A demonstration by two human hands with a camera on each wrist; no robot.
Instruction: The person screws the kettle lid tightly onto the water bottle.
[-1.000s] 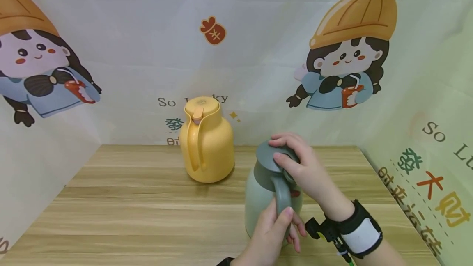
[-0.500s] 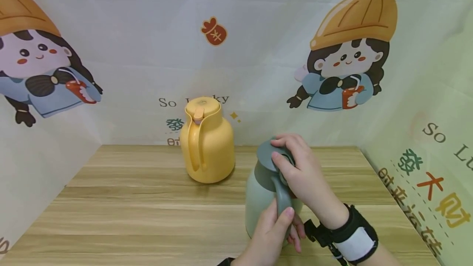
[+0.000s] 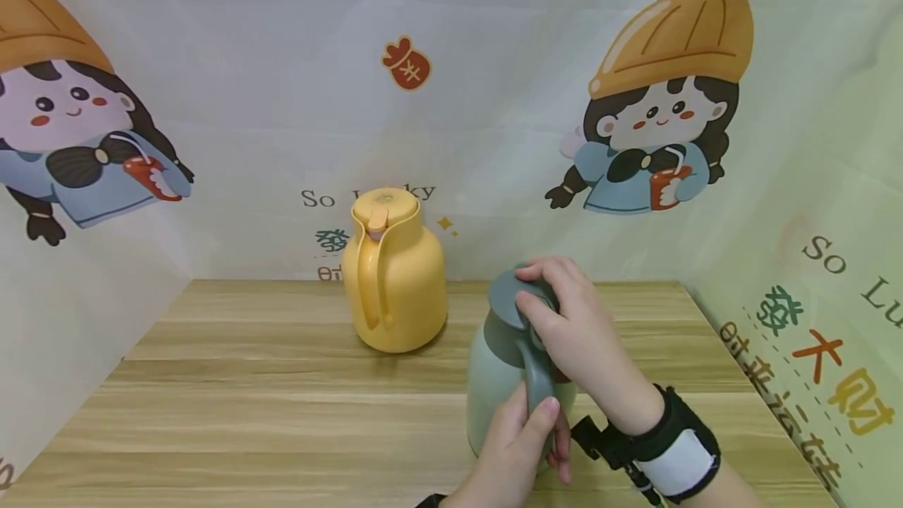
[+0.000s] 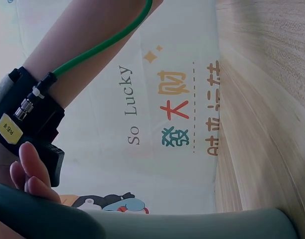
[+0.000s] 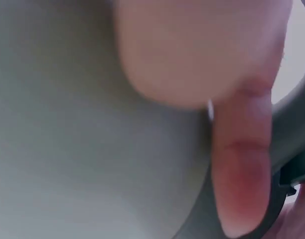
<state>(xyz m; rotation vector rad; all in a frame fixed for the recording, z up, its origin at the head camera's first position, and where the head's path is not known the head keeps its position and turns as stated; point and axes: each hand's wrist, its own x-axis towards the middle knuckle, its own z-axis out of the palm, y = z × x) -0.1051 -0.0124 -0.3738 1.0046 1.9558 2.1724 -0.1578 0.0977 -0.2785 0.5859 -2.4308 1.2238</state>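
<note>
A pale green thermos jug with a darker grey-green lid stands upright at the right of the table. Its handle faces the person. My left hand grips the lower part of that handle, thumb on top. Over the lid lies my right hand, fingers and thumb curled on its rim, hiding the right side. In the left wrist view the jug's side runs along the bottom. Close up in the right wrist view, a finger hangs before the jug's blurred surface.
A yellow thermos jug stands upright at the back, left of the green one, its handle turned forward. The wooden table meets printed cloth walls at the back and sides. A black strap with a camera circles the right wrist.
My right hand has turned slightly on the lid, its thumb and wrist shifting a little left. The left hand keeps its grip, its far fingers drawn in slightly. Both jugs stay in place.
</note>
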